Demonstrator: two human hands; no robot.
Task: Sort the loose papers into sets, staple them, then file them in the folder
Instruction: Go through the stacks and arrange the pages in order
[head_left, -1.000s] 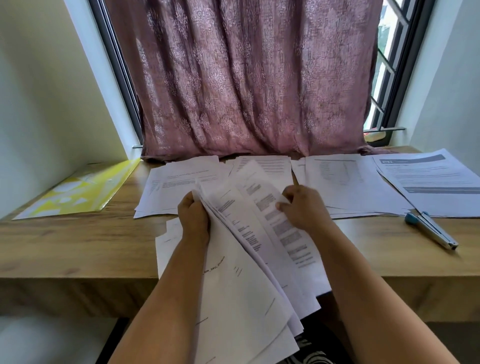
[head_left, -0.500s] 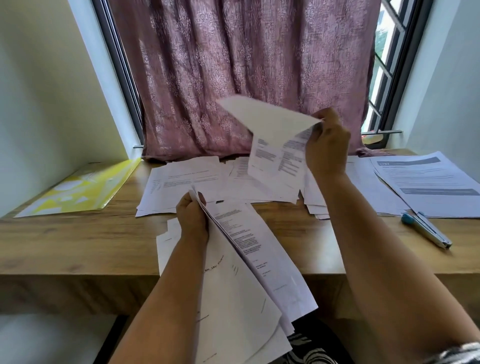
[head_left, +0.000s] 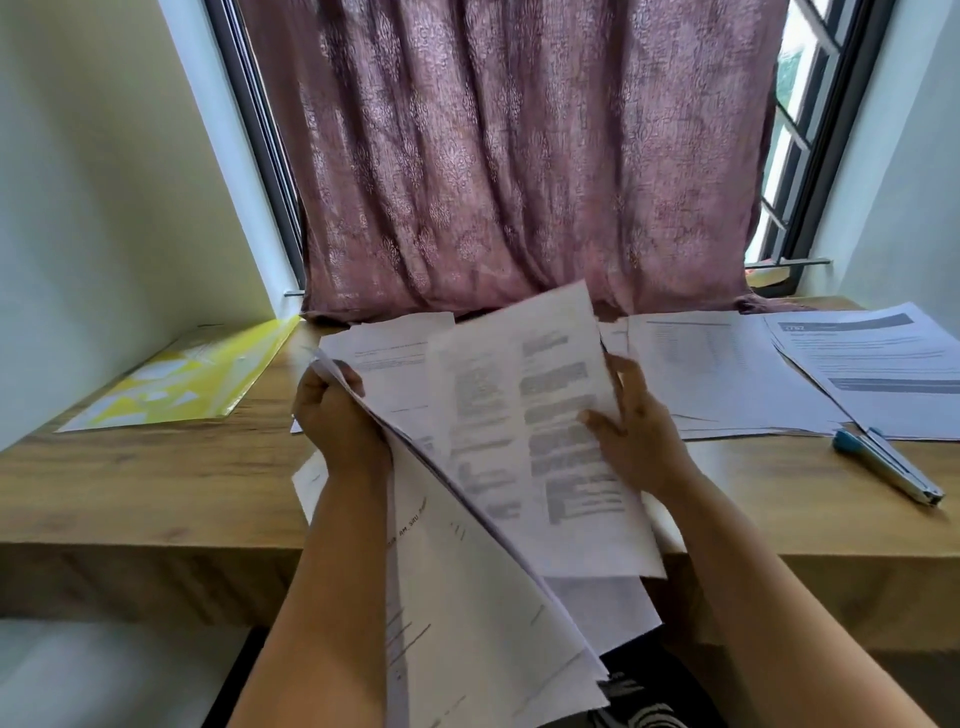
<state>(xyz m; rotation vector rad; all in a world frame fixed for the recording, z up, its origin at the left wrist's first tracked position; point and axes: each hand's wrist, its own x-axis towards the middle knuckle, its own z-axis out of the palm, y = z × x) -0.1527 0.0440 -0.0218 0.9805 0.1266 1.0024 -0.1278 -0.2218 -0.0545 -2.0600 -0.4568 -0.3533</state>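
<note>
A big pink curtain (head_left: 519, 156) hangs over the window at the back. Under it a long wooden desk (head_left: 130, 493) runs from side to side. Printed papers (head_left: 727, 374) lie flat on the far right part of the desk, spread out and partly on top of each other. A yellow folder (head_left: 192, 379) lies flat on the far left, next to the wall and well apart from the hands. Both arms reach forward from the bottom of the view, and the hands meet above the near edge of the desk. The left hand (head_left: 337, 421) is curled around the top edge of a thick stack of sheets (head_left: 467, 623) that hangs down toward the person's lap. The right hand (head_left: 634, 431) holds one printed page (head_left: 535, 431) at its right edge, with the thumb on the front and the fingers at the edge. This page tilts up and looks blurry. A small stapler (head_left: 888, 465) with a blue end lies on the desk to the right, just in front of the flat papers.
</note>
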